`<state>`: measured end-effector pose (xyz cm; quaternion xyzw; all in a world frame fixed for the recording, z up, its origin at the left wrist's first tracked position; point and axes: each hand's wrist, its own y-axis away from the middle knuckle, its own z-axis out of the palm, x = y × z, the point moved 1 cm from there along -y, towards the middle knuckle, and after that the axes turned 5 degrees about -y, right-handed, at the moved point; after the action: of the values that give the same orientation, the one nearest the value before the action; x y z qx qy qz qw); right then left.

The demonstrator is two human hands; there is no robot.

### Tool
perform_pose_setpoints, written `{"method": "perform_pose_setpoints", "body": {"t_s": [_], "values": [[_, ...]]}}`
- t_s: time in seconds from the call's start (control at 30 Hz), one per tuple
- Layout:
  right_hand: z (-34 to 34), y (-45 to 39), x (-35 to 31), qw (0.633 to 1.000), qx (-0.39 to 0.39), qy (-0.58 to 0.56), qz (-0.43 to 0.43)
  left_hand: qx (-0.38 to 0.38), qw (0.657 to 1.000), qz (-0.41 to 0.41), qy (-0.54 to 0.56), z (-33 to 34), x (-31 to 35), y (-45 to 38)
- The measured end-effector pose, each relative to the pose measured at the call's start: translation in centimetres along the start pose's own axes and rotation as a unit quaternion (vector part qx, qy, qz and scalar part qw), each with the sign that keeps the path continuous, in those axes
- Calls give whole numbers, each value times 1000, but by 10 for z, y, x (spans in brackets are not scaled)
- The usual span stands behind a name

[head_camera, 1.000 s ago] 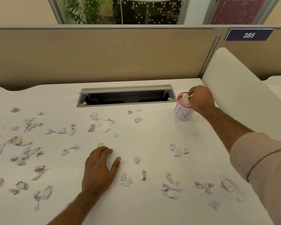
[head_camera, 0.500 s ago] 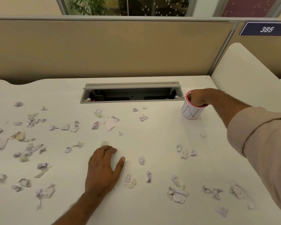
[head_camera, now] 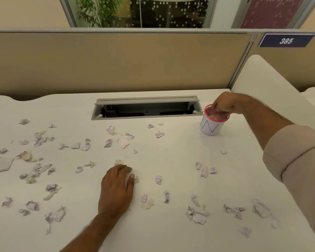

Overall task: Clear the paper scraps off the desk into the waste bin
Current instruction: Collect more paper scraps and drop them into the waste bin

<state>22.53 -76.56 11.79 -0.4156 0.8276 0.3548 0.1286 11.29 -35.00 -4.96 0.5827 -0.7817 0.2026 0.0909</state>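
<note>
Right hand (head_camera: 224, 104) has lifted above one bin (head_camera: 210, 126) — dozens of scraps (head_camera: 123, 142) remain.

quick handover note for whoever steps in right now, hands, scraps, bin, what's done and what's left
Right hand: over the mouth of the waste bin, fingertips dipped inside; whether it holds a scrap cannot be seen.
Left hand: resting palm down mid-desk, holding nothing, thumb beside a small scrap.
Bin: upright at the back right of the desk, beside the cable tray, some paper already in it.
Left: nearly everything. Paper scraps are thickest on the left; more lie along the front right.
</note>
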Motion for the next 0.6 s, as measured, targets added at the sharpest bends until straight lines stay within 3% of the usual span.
{"method": "perform_pose_setpoints", "body": {"t_s": [0.17, 0.37, 0.6], "values": [[6, 42, 9, 982, 159, -34, -95, 5, 999, -25, 30, -4, 3, -1], [82, 101, 54, 967, 131, -187, -114, -26, 997, -55, 43, -16, -1, -7], [169, 167, 107, 958, 227, -106, -136, -103, 993, -6, 48, -31, 4, 16]]}}
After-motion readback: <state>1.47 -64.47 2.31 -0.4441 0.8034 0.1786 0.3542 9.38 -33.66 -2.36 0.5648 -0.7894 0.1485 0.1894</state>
